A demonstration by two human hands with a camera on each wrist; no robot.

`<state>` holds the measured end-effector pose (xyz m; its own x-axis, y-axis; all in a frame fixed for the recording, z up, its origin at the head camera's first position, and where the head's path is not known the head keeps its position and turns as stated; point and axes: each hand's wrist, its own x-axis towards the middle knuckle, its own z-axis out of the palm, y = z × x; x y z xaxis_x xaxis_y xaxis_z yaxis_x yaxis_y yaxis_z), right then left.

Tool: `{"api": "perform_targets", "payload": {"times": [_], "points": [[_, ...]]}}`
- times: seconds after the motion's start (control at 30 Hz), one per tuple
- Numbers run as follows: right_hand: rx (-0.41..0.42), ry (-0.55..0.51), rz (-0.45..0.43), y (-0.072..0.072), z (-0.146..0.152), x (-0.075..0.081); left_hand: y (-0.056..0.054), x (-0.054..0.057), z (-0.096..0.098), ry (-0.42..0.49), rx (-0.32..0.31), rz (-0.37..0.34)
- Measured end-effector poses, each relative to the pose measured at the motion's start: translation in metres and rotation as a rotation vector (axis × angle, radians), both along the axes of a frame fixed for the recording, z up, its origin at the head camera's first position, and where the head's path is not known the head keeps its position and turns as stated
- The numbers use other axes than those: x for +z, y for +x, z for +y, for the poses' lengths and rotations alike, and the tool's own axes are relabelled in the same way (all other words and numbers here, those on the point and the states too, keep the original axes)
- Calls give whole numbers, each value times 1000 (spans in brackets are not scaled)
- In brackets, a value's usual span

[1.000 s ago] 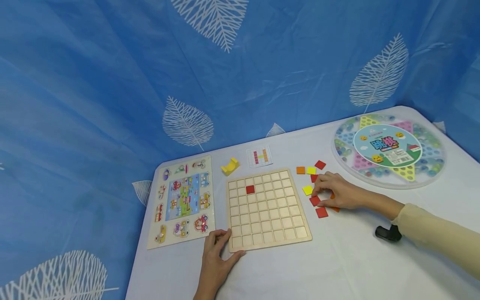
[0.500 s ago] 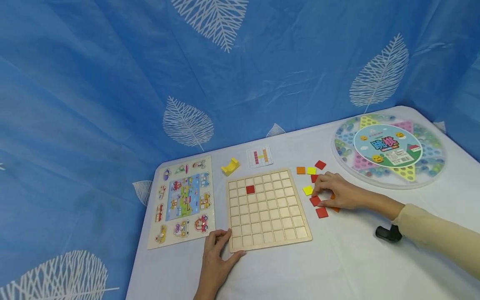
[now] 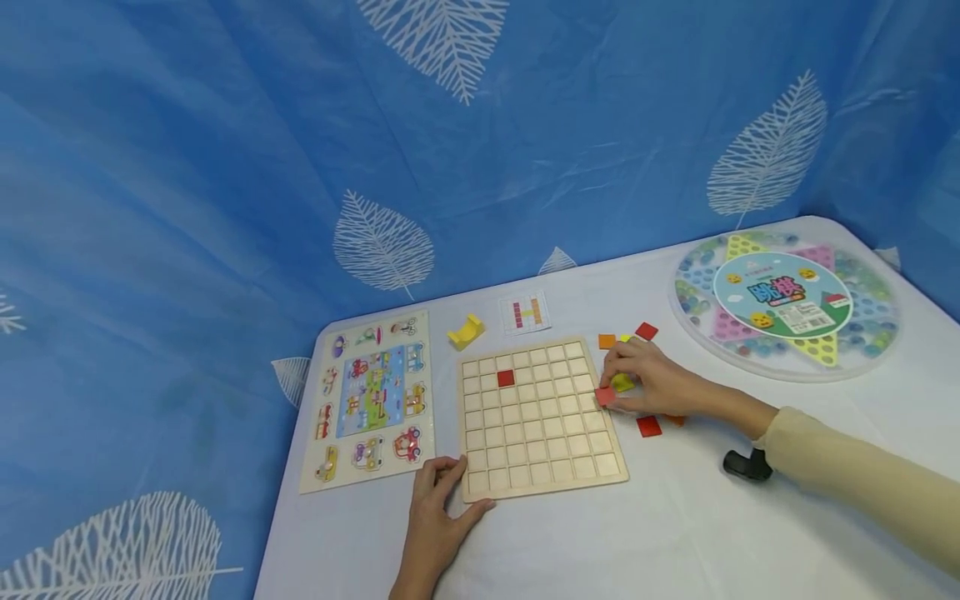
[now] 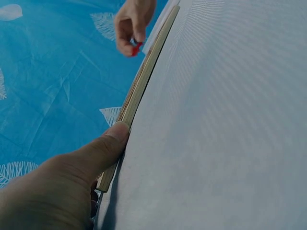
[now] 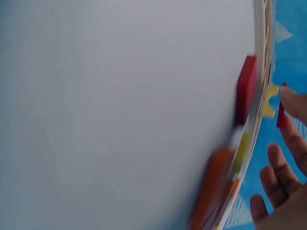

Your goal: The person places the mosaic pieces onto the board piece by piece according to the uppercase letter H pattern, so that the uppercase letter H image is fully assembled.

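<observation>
A wooden grid board (image 3: 543, 418) lies on the table, one red tile (image 3: 506, 378) sitting in a cell of its upper left part. My left hand (image 3: 437, 521) holds the board's near left corner, the thumb along its near edge and the fingers at its left side. Between thumb and forefinger, my right hand (image 3: 651, 379) pinches another red tile (image 3: 605, 397), which overlaps the board's right edge in the head view. In the right wrist view this tile (image 5: 281, 108) is seen edge-on, the other fingers spread below it. Loose red, orange and yellow tiles lie around that hand, some partly hidden.
Behind the board are a printed pattern card (image 3: 526, 312) and a yellow curved piece (image 3: 467, 332). To the left lies a picture puzzle (image 3: 367, 400). A round Chinese checkers set (image 3: 783, 304) takes the back right, and a black object (image 3: 747, 465) lies below the right forearm.
The right hand has picked up a red tile from the loose ones and moved left with it to the board's right edge. The left hand stays at the board's corner.
</observation>
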<state>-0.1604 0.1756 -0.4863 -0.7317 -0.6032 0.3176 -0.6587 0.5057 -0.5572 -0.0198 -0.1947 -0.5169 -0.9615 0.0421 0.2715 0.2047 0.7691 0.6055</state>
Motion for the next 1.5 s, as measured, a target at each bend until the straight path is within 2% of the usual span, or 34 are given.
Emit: {"api": "perform_targets", "payload": {"times": [0.2, 0.37, 0.6, 1.0, 1.13, 1.27, 1.5], "points": [[-17, -58, 7, -7, -45, 8, 0, 1, -2, 17, -9, 7], [-30, -55, -6, -12, -82, 17, -1, 1, -2, 25, -10, 5], [-46, -25, -127, -18, -119, 18, 1, 1, -1, 28, -12, -15], [-39, 30, -185, -28, -137, 6, -1, 4, -4, 9, -31, 18], [-38, 43, -169, -30, -137, 1, -1, 4, -4, 2, -35, 25], [-36, 50, -143, -31, -137, -2, -1, 4, -4, 7, -29, 5], [-58, 73, -155, -30, -140, -2, -2, 5, -3, 11, -16, -36]]}}
